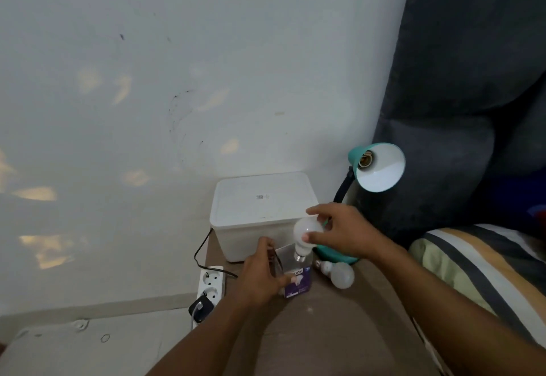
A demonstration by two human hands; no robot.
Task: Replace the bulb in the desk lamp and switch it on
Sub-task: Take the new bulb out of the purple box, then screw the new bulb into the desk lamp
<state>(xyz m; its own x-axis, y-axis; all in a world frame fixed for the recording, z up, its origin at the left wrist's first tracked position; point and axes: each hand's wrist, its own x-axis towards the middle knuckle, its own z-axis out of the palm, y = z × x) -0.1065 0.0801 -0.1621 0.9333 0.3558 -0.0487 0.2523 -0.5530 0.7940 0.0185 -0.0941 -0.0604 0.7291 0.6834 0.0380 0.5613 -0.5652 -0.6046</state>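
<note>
A teal desk lamp (379, 166) stands at the back right of the table, its shade tilted toward me and its socket empty. My right hand (339, 232) grips a white bulb (304, 237) by its globe, screw base down, just above the open top of a purple bulb box (298, 282). My left hand (260, 275) holds that box upright on the table. Another white bulb (339, 273) lies on its side on the table to the right of the box, near the lamp's teal base (336, 256).
A white lidded plastic bin (263, 207) stands behind the box against the wall. A white power strip (211, 285) with a black plug and cord hangs off the table's left edge. A dark headboard (461, 95) and a striped pillow (472, 260) lie to the right.
</note>
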